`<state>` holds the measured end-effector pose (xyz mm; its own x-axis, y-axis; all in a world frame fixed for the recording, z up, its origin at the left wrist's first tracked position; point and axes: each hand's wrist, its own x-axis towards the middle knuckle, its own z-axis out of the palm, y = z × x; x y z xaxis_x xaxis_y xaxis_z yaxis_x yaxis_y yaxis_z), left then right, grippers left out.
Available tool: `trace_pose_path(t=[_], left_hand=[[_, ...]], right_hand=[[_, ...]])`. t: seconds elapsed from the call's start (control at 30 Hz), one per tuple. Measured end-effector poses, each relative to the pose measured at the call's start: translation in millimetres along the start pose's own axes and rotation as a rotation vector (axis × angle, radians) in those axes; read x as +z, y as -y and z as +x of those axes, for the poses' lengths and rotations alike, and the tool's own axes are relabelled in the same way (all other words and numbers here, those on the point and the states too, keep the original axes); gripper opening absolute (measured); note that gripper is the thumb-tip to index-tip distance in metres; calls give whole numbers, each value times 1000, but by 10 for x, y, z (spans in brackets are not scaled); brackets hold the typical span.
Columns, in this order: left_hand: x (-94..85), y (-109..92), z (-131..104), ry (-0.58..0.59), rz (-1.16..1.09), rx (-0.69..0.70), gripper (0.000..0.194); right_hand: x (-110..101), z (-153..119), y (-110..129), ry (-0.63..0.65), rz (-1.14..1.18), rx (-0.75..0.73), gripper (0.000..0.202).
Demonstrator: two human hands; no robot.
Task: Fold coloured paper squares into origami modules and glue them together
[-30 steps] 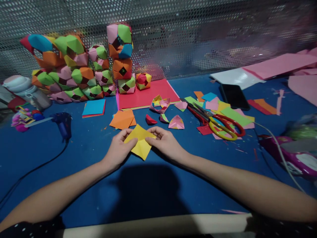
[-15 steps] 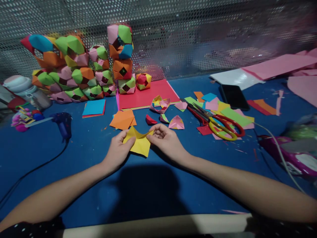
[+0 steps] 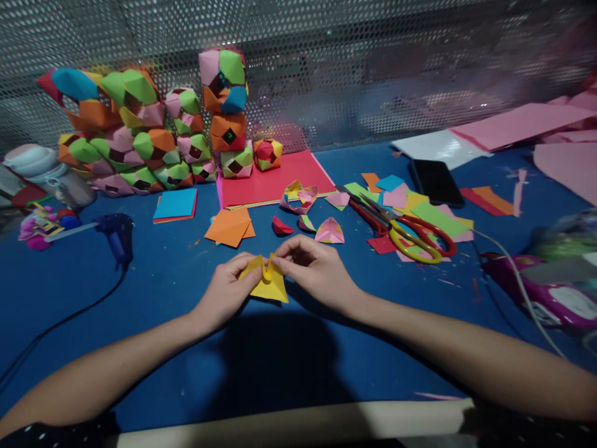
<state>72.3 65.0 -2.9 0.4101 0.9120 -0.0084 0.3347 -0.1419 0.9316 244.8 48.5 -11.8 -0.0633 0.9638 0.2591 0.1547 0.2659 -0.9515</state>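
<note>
On the left of the blue table (image 3: pixel 158 274), a glue gun (image 3: pixel 117 239) rests with its cord curling away. Next come lots of paper balls (image 3: pixel 145 144), piled up by the metal mesh (image 3: pixel 354 68). They look all done, with their folded bits joined up. In front of them is a small pile of squares (image 3: pixel 176 202) with a blue one on top, flat and not folded yet. Some orange squares (image 3: pixel 231 227) lie flat too, just behind the left hand (image 3: pixel 226 286). That hand pinches one side of the yellow paper (image 3: pixel 271 291), which is near the middle, between both hands. The paper is bent, with two bits poking up by the thumbs, so its folding looks only part done. Further back, a red and yellow ball (image 3: pixel 268 154) looks done. Nearer, a red folded piece (image 3: pixel 282 226) lies loose, and an open paper ring (image 3: pixel 298 196) seems only half made. The right hand (image 3: pixel 319 267) pinches the other side of the yellow paper. Just behind it, a pink folded piece (image 3: pixel 329 230) is not joined to anything. Last come the scissors (image 3: pixel 416 239), on flat paper scraps (image 3: pixel 436 218) that do not look folded yet
</note>
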Motion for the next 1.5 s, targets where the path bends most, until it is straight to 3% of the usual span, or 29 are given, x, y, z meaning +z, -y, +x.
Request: trace_pose_path(t=[0.23,0.53,0.63,0.97,1.23,1.5], left_hand=[[22,-25,-22,52,-38,3,16],[17,-15,-35,-24,-70,-80,17],[12,-12,-36,-58,-42,-57,17],[12,2,-39,-49,-23,-35,16],[22,-24,-39,-115,-24,-104,15],[51,9,-44,-101,39,-41,14]], right_hand=[[15,-30,65,52,-77,-47,6],[12,-51,94,122,-181,-116,19],[16,-43,86,106,-251,-161,10],[3,-14,48,108,-232,-34,10],[8,-9,51,78,-247,-53,11],[40,-36,7,92,-269,-128,6]])
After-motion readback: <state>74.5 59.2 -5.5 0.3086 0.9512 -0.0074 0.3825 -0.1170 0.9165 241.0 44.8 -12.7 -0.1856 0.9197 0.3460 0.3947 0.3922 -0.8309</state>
